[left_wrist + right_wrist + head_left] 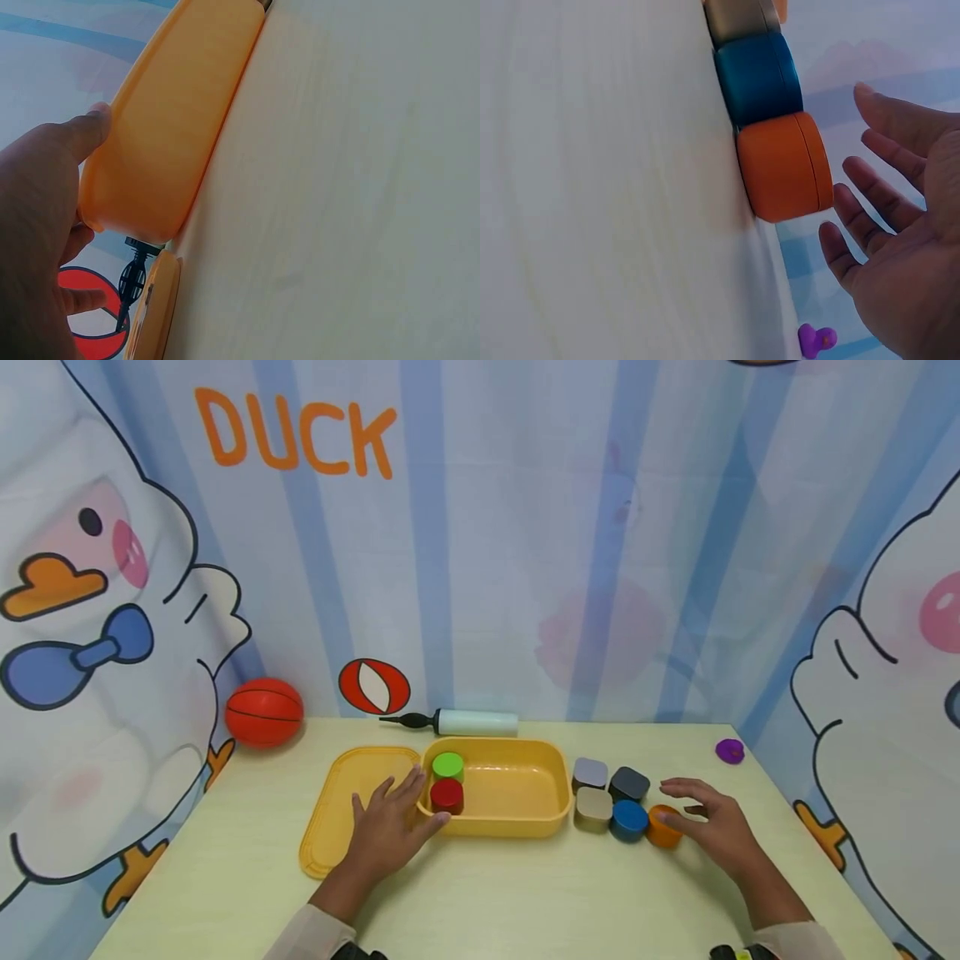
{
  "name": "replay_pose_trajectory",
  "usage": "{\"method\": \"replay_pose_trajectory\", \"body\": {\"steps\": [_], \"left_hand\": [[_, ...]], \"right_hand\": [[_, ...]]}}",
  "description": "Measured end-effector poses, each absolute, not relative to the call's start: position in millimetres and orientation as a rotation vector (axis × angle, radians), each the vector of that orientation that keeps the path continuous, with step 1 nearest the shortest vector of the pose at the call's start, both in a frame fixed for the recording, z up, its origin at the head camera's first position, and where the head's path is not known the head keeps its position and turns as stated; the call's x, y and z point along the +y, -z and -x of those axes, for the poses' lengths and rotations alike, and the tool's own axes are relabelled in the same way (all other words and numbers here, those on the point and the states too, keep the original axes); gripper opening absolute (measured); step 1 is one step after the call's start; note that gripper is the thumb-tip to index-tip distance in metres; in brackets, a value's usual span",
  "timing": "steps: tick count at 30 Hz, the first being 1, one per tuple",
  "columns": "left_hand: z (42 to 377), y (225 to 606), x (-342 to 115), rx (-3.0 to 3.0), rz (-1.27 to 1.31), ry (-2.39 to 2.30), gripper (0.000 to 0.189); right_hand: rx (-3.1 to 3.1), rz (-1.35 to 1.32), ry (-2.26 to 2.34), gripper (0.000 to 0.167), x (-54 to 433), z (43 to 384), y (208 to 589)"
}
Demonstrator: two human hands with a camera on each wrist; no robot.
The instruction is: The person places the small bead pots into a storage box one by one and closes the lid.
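My left hand [384, 833] rests against the left end of a yellow plastic box [517, 827], its fingers spread and the thumb at the front rim. In the left wrist view the thumb touches the wall of this box [161, 127] close to the rim. Inside, at the left end, stand a green round tin [447, 766] and a red round tin [447, 795]. My right hand [716, 831] hovers with loosely bent fingers just beside an orange round tin [663, 828]. From the right wrist view, that orange tin [784, 169] stands on the table outside the fingers' hold.
A blue round tin [628, 820], a beige tin [593, 811], a lavender tin [589, 773] and a dark grey tin [629, 784] cluster right of the box. The yellow lid [330, 818] lies left. Behind are a hand pump [476, 722], red ball [264, 713] and small purple object [730, 751].
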State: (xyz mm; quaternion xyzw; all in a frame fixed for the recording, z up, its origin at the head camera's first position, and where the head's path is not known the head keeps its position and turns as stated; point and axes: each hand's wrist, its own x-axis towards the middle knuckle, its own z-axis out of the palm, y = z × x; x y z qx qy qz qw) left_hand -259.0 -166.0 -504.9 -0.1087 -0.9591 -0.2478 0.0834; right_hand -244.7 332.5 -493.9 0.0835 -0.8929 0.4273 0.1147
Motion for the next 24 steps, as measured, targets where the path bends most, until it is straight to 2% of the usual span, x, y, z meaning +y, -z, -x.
{"method": "replay_pose_trajectory", "body": {"steps": [12, 24], "left_hand": [[260.6, 505.6, -166.8, -2.864, 0.322, 0.717, 0.089], [260.0, 506.9, -166.3, -2.860, 0.331, 0.736, 0.088]], "right_hand": [[-2.652, -0.174, -1.492, 0.048, 353.1, 246.7, 510.6], [-2.668, -0.170, -1.563, 0.045, 357.0, 245.6, 516.9]]}}
